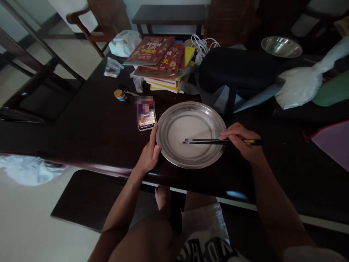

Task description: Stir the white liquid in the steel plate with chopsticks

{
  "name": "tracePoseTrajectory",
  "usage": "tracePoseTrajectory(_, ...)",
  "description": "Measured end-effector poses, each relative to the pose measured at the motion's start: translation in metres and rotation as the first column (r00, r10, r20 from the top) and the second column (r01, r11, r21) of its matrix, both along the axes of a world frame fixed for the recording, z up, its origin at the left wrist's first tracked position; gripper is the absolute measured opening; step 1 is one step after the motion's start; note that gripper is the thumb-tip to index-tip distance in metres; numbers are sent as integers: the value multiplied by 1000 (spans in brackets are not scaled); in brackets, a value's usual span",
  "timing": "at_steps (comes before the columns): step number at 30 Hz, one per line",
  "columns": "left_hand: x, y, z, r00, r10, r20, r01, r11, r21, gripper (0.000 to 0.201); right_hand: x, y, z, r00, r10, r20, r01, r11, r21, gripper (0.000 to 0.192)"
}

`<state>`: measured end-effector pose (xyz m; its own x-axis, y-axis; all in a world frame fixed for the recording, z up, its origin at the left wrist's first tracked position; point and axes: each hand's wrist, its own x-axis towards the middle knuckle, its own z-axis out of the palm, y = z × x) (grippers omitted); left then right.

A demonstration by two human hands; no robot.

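Observation:
A round metal plate lies on the dark wooden table in front of me, with only a pale film in its middle. My left hand rests against the plate's left rim, thumb along the edge. My right hand holds a pair of dark chopsticks level over the plate, their tips near its centre. A phone with a lit screen lies just left of the plate.
Behind the plate sit a stack of books, a dark bag, white cables, a steel bowl and plastic bags. A small yellow-lidded jar stands at the left. Wooden chairs stand beyond the table.

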<state>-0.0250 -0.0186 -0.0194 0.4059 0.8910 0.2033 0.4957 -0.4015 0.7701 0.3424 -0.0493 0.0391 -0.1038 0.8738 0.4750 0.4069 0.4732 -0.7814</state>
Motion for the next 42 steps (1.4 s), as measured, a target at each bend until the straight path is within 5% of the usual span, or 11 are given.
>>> tracePoseTrajectory(15, 2, -1, 3, 1000, 11, 3, -11, 1000, -25, 83, 0, -1, 2, 993, -103, -49, 103, 995, -6, 19)
tracePoseTrajectory(20, 2, 0, 2, 1000, 15, 9, -15, 1000, -12, 85, 0, 0, 0, 1000, 5, -2, -5, 1000, -11, 19)
tracePoseTrajectory(26, 4, -1, 6, 1000, 16, -2, -16, 999, -41, 86, 0, -1, 0, 990, -129, -58, 128, 991, -35, 19)
tracePoseTrajectory(31, 3, -1, 4, 1000, 8, -2, -8, 1000, -17, 85, 0, 0, 0, 1000, -25, 15, 26, 999, -19, 18)
tracePoseTrajectory(36, 1, 0, 1, 1000, -5, 13, 5, 1000, -3, 83, 1, 0, 0, 994, -97, -51, 97, 995, -6, 18)
tracePoseTrajectory(42, 3, -1, 4, 1000, 12, -15, -12, 1000, -27, 85, 0, -1, -1, 999, -40, 1, 40, 999, -23, 19)
